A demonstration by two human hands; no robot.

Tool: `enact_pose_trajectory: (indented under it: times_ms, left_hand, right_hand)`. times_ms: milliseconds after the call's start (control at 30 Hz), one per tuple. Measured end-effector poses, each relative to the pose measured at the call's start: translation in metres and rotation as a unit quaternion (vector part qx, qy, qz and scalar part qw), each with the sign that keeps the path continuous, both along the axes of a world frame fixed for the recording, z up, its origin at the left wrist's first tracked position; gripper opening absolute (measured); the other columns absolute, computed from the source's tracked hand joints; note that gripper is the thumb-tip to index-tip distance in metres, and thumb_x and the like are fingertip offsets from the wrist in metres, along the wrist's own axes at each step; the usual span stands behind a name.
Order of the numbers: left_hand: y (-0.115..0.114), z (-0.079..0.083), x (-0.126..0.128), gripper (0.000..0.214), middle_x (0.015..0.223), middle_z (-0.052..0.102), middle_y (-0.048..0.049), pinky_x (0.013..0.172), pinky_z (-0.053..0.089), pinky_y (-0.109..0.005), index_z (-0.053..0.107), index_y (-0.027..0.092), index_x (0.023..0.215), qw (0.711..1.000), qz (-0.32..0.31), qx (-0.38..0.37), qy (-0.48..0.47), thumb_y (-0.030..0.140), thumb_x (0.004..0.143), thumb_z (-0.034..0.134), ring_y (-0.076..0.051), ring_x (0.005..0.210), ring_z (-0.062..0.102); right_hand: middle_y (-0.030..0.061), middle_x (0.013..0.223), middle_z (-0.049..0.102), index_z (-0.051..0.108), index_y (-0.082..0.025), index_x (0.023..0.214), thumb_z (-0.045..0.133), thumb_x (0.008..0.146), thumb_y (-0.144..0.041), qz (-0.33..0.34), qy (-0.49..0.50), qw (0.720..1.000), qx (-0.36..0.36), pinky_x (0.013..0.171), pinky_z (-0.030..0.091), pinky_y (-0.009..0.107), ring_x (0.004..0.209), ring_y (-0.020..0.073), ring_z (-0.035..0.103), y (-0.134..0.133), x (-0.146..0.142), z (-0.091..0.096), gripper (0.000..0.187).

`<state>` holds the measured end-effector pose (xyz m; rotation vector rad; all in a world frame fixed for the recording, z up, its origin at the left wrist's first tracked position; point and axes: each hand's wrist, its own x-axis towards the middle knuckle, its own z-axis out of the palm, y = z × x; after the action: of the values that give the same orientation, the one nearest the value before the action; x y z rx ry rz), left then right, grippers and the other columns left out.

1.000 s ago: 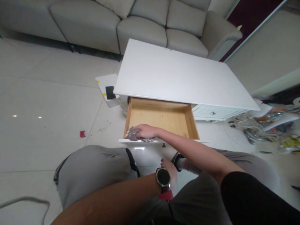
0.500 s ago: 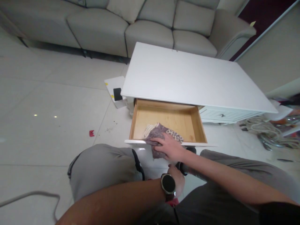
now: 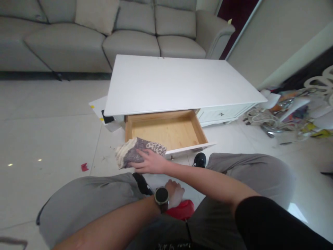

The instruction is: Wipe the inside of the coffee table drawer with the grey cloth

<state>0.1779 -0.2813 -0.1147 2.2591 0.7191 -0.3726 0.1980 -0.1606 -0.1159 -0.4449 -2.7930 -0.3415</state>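
Observation:
My right hand point(image 3: 149, 161) is closed on a folded cloth point(image 3: 132, 152), grey-purple with cream edges and a patterned end. The cloth lies against the left part of the pulled-out drawer's front edge and hangs beyond its corner. Bare light wood shows inside the drawer point(image 3: 163, 128), which has a white front with a small knob point(image 3: 172, 157). Below, between my knees, my left hand point(image 3: 175, 192) is curled, a round watch point(image 3: 161, 195) at its wrist. Its fingertips are turned away from view, so what they may hold is hidden.
The drawer belongs to a white low table point(image 3: 166, 83) before a grey sofa point(image 3: 132, 41). A red seat point(image 3: 182, 210) shows under me. Cables and metal parts point(image 3: 270, 128) lie at right. A red scrap point(image 3: 84, 167) and a white board point(image 3: 97, 106) lie on the floor at left.
My right hand has moved the cloth leftward along the drawer's front edge to its left corner. The view has turned right. My left hand stays low between my knees.

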Motion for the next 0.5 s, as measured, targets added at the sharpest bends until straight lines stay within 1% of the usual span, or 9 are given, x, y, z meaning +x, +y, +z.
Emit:
enact_pose_trajectory:
  times_ms: [67,167,233,267,333,400,433,500]
  left_hand:
    - [0.010,0.007,-0.006,0.030,0.109,0.076,-0.0219,0.095,0.056,-0.060,0.079,0.023,0.105,0.999,-0.024,0.024,0.034,0.044,0.085,0.074,-0.042,0.108,0.072]
    - [0.031,0.030,-0.009,0.032,0.116,0.076,-0.0197,0.096,0.056,-0.053,0.076,0.021,0.116,0.994,-0.054,0.065,0.062,0.029,0.087,0.064,-0.038,0.112,0.072]
    - [0.050,0.049,-0.011,0.034,0.118,0.076,-0.0205,0.092,0.057,-0.049,0.075,0.019,0.119,0.994,-0.068,0.068,0.054,0.028,0.090,0.060,-0.036,0.110,0.073]
    - [0.062,0.059,-0.013,0.035,0.119,0.076,-0.0207,0.091,0.057,-0.047,0.074,0.018,0.121,0.995,-0.068,0.066,0.040,0.029,0.092,0.059,-0.036,0.110,0.073]
    - [0.088,0.080,-0.021,0.036,0.122,0.076,-0.0188,0.092,0.056,-0.042,0.071,0.018,0.124,0.997,-0.036,0.073,0.001,0.032,0.094,0.059,-0.034,0.111,0.073]
    - [0.119,0.099,-0.036,0.036,0.125,0.076,-0.0154,0.093,0.055,-0.040,0.070,0.019,0.125,0.994,0.032,0.103,-0.029,0.033,0.094,0.058,-0.031,0.112,0.072]
    - [0.135,0.108,-0.047,0.034,0.124,0.076,-0.0147,0.093,0.055,-0.039,0.071,0.019,0.122,0.989,0.067,0.126,-0.035,0.033,0.095,0.056,-0.030,0.111,0.072]
    - [0.167,0.121,-0.076,0.034,0.124,0.076,-0.0148,0.096,0.054,-0.038,0.071,0.018,0.120,0.976,0.136,0.169,-0.012,0.032,0.094,0.055,-0.029,0.112,0.072]
  right_hand:
    - [-0.0055,0.156,0.057,0.073,-0.038,0.117,0.058,0.106,-0.030,-0.013,-0.009,1.000,-0.005,0.099,0.046,0.051,0.140,0.0316,0.053,0.001,0.054,-0.001,0.020]
    - [-0.0062,0.150,0.063,0.074,-0.038,0.110,0.060,0.104,-0.024,-0.043,-0.029,0.998,-0.038,0.095,0.044,0.050,0.140,0.0326,0.052,0.008,0.134,0.003,0.021]
    - [-0.0029,0.149,0.064,0.075,-0.035,0.110,0.060,0.103,-0.021,-0.095,-0.054,0.991,-0.079,0.094,0.043,0.051,0.136,0.0334,0.053,0.014,0.180,0.008,0.023]
    - [0.0001,0.151,0.064,0.076,-0.033,0.110,0.058,0.102,-0.020,-0.135,-0.070,0.984,-0.098,0.095,0.042,0.051,0.134,0.0337,0.054,0.017,0.200,0.011,0.023]
    - [0.0058,0.153,0.062,0.077,-0.029,0.112,0.056,0.102,-0.021,-0.205,-0.099,0.965,-0.126,0.096,0.041,0.053,0.130,0.0344,0.054,0.023,0.232,0.017,0.024]
    - [0.0089,0.154,0.060,0.078,-0.028,0.116,0.055,0.102,-0.021,-0.254,-0.113,0.951,-0.138,0.098,0.040,0.055,0.131,0.0355,0.051,0.027,0.256,0.019,0.028]
    - [0.0094,0.154,0.060,0.077,-0.029,0.119,0.054,0.102,-0.021,-0.271,-0.115,0.946,-0.138,0.099,0.039,0.056,0.132,0.0360,0.049,0.028,0.266,0.020,0.030]
    - [0.0095,0.155,0.059,0.077,-0.030,0.123,0.053,0.102,-0.020,-0.296,-0.114,0.939,-0.132,0.102,0.037,0.057,0.134,0.0370,0.046,0.030,0.281,0.020,0.033]
